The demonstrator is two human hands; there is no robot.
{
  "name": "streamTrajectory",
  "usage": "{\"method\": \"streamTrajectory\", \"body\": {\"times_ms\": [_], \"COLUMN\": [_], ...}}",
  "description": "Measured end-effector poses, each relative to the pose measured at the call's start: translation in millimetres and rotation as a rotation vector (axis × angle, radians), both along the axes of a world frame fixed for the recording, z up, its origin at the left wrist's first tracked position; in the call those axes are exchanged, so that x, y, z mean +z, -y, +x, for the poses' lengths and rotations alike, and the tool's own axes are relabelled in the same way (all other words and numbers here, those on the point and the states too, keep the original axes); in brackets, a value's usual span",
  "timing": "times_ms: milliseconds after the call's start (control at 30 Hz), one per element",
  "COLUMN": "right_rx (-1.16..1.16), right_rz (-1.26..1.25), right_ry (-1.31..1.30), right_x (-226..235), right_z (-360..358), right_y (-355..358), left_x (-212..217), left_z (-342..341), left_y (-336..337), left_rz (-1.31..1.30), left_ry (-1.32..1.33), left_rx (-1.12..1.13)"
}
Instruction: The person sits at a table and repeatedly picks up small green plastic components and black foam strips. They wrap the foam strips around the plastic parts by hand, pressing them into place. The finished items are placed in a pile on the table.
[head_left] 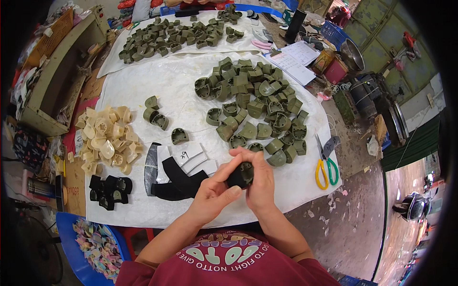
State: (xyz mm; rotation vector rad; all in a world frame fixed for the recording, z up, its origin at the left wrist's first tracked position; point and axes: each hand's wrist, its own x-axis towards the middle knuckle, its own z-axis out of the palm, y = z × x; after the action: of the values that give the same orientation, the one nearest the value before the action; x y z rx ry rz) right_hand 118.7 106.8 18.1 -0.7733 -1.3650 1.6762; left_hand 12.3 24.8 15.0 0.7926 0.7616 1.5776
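Note:
Both hands meet over the near part of the table around one olive-green shoe heel (246, 169) with a black covering (234, 178) on its side. My left hand (212, 194) grips it from the left, thumb underneath. My right hand (261, 183) closes on it from the right, its fingers over the top. Just left of my hands lie curved black strips (177, 177) and white backing pieces (193, 156). A large pile of bare olive heels (257, 107) spreads beyond my hands. Several black-covered heels (110, 191) are grouped at the near left.
Beige heel-shaped pieces (107, 138) are heaped at the left. More olive heels (167, 37) cover the far table, near another person's hands (191, 2). Scissors (326, 164) lie at the right edge, written sheets (296, 61) farther back. A blue tub (70, 238) of scraps stands lower left.

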Motion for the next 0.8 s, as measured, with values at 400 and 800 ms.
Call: {"method": "streamTrajectory", "body": {"times_ms": [400, 800], "right_rx": [0.19, 0.273], "right_rz": [-0.115, -0.212], "right_ry": [-0.146, -0.256], "right_x": [11, 9], "right_z": [-2, 2], "right_y": [3, 11], "left_x": [-8, -13], "left_z": [-6, -4], "left_y": [0, 2], "left_rz": [0.24, 0.209], "left_ry": [-0.339, -0.133], "left_rx": [0.158, 0.207]}}
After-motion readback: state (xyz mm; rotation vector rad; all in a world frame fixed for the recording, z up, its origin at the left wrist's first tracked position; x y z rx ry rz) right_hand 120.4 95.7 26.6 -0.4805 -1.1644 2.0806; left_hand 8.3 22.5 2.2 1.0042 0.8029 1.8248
